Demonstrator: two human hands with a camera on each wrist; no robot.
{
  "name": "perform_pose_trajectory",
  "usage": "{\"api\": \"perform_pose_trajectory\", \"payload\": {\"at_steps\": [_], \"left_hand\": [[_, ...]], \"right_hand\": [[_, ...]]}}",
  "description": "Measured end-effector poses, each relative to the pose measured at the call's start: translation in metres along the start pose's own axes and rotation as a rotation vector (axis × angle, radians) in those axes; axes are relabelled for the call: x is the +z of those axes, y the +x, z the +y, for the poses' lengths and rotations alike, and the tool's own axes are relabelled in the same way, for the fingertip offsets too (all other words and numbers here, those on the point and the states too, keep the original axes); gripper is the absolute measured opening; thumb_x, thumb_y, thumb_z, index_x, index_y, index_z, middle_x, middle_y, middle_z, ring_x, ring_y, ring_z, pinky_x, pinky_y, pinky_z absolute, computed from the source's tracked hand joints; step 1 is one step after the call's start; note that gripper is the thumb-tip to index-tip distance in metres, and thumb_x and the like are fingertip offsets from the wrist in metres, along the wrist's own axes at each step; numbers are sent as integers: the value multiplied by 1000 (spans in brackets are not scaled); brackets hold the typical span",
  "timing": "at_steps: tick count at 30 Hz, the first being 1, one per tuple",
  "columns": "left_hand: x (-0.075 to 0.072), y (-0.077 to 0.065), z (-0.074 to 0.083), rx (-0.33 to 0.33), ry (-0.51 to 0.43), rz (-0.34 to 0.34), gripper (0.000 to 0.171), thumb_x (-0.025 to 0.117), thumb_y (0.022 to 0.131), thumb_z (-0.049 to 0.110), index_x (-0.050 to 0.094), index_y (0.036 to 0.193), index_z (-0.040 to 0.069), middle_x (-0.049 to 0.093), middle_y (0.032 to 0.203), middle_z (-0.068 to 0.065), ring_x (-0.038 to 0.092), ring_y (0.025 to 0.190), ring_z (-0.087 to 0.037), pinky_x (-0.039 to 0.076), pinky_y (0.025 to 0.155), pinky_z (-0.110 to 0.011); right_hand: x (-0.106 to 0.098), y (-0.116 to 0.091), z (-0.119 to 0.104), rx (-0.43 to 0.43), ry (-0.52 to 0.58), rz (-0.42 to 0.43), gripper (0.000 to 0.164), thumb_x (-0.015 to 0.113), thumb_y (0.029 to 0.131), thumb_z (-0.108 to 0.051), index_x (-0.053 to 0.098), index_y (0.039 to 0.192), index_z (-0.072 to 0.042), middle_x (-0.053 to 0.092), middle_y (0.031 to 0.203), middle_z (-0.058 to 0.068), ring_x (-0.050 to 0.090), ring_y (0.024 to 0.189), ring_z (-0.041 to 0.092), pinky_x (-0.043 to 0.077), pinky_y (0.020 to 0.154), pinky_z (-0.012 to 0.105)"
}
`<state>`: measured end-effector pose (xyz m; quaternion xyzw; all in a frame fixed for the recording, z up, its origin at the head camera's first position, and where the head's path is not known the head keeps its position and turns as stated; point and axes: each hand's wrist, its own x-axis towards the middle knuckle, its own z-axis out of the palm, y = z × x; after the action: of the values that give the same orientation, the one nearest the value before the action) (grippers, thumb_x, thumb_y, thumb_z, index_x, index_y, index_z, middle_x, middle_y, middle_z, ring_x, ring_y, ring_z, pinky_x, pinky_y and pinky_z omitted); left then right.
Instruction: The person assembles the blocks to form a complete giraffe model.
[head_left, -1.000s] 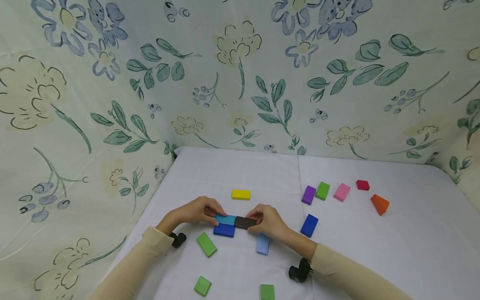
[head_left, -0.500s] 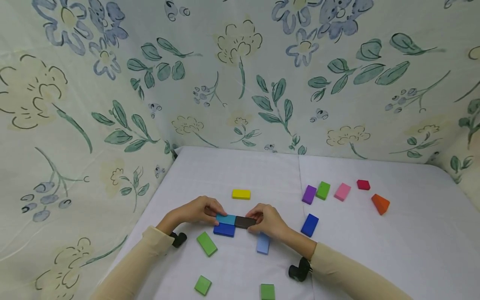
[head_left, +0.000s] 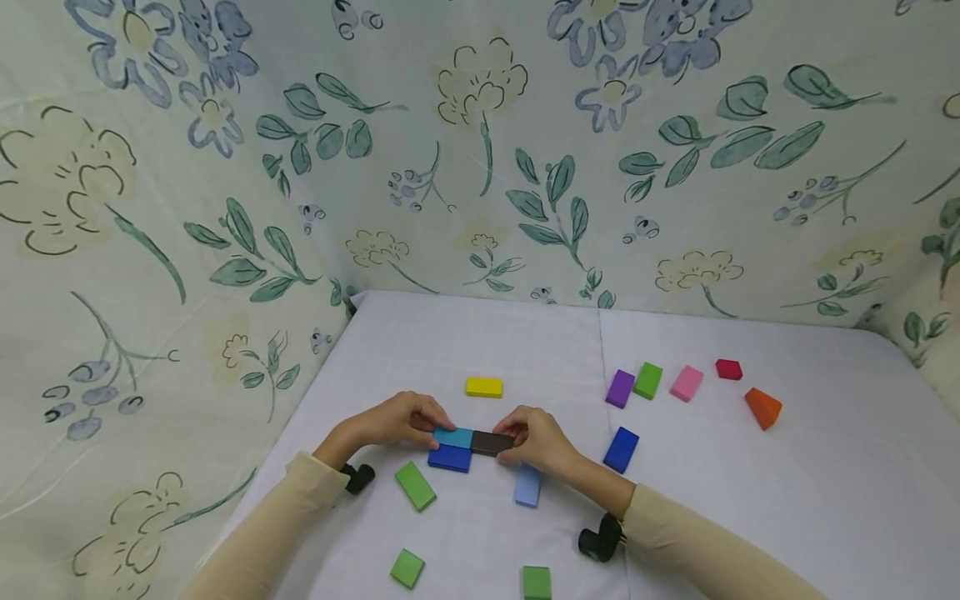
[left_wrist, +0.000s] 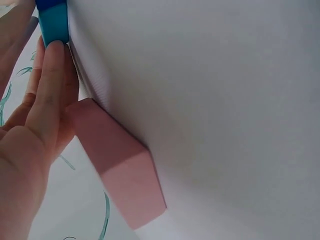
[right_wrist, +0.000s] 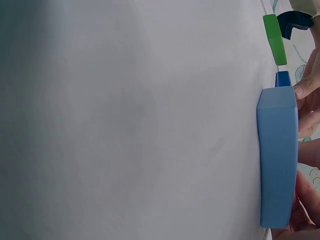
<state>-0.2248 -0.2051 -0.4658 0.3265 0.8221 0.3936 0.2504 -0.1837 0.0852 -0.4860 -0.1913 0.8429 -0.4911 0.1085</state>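
Observation:
In the head view my left hand (head_left: 397, 419) pinches the left end of a turquoise block (head_left: 453, 437). My right hand (head_left: 542, 440) grips the right end of a dark brown block (head_left: 489, 443) between thumb and fingers. These two blocks meet end to end in a row. Along the near side of the turquoise one lies a dark blue block (head_left: 449, 459). Just below my right hand is a light blue block (head_left: 527, 487), large in the right wrist view. The left wrist view shows a pink block (left_wrist: 122, 165) beside my left hand, hidden in the head view.
A yellow block (head_left: 484, 387) lies beyond the row. Green blocks (head_left: 416, 486) sit nearer the front. To the right are a blue block (head_left: 621, 450), a purple block (head_left: 620, 388), a pink block (head_left: 687, 383), a red block (head_left: 729, 369) and an orange block (head_left: 763, 408), on white cloth.

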Motion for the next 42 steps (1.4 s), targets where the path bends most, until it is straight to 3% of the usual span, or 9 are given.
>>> {"api": "perform_pose_trajectory", "payload": {"at_steps": [13,19,31,37,42], "left_hand": [[5,-5,-1,-2,24,95,27,79,86,9,77,113,8,62,106,-3,61,95,-18,55,85,-27],[6,-7,-4,1,8,107,27,79,86,8,76,113,7,65,101,-5,61,86,-16,56,78,-25],[5,-8,-2,-27,-4,114,24,80,85,8,77,109,7,66,100,-2,62,87,-16,56,77,-25],[5,-8,-3,-20,-11,110,24,80,85,8,77,109,6,67,100,-3,62,86,-16,56,77,-25],[6,-9,-1,-17,-16,103,25,80,85,8,76,109,5,67,101,-4,62,86,-16,56,76,-25]], "right_hand": [[-4,1,-1,20,7,-12,30,88,71,1,75,98,-1,63,89,3,56,78,16,50,69,21],[-10,6,-5,76,72,-9,31,88,73,-3,74,100,2,65,88,7,57,79,17,51,71,22],[-21,36,-13,147,162,158,31,84,77,1,72,104,8,66,92,21,56,77,19,50,68,20],[-19,52,-11,230,109,215,32,86,75,1,75,105,1,67,93,14,55,79,20,49,70,22],[-18,60,-8,266,91,224,36,87,73,2,75,107,2,69,95,13,57,79,20,50,72,23]]}}
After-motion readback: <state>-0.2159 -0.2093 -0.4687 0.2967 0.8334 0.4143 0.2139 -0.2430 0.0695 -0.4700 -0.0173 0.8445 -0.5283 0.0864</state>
